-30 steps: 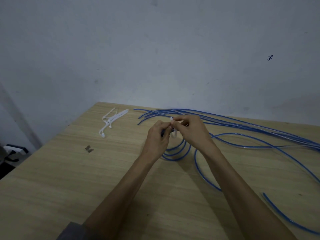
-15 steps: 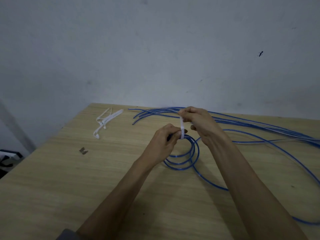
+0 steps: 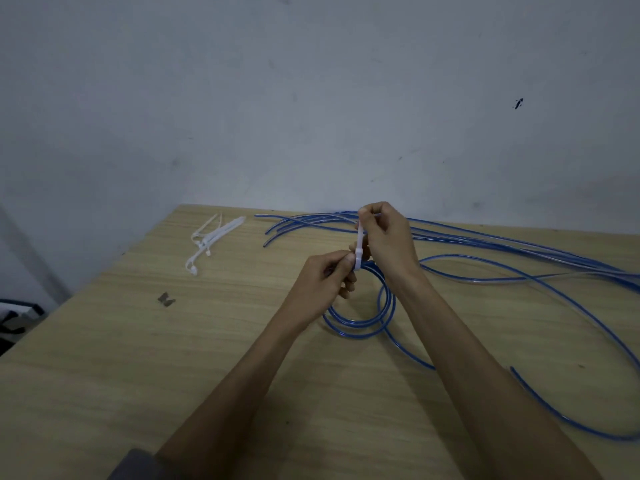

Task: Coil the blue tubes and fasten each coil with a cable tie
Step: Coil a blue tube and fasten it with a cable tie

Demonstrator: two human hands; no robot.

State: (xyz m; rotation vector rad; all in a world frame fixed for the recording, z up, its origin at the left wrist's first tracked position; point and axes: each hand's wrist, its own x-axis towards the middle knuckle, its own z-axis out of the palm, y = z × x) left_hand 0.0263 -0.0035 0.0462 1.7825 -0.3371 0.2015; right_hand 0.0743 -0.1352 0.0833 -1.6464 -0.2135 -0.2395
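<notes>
A small coil of blue tube (image 3: pixel 360 323) hangs between my hands just above the wooden table (image 3: pixel 173 368). A white cable tie (image 3: pixel 360 247) wraps the coil's top, its tail standing upward. My left hand (image 3: pixel 325 282) pinches the tie's head and the coil beneath it. My right hand (image 3: pixel 388 237) pinches the tail's upper end, raised above the left. Several loose blue tubes (image 3: pixel 485 244) lie spread across the table's far right, one trailing from the coil toward the near right.
A bundle of spare white cable ties (image 3: pixel 211 240) lies at the table's far left corner. A small dark metal piece (image 3: pixel 166 299) sits left of my hands. A grey wall stands behind the table; its left edge drops off beside dark objects (image 3: pixel 14 317).
My right hand has risen away from the left, drawing the tie's tail upward through its head. The coil has lifted slightly and shows more fully below my hands.
</notes>
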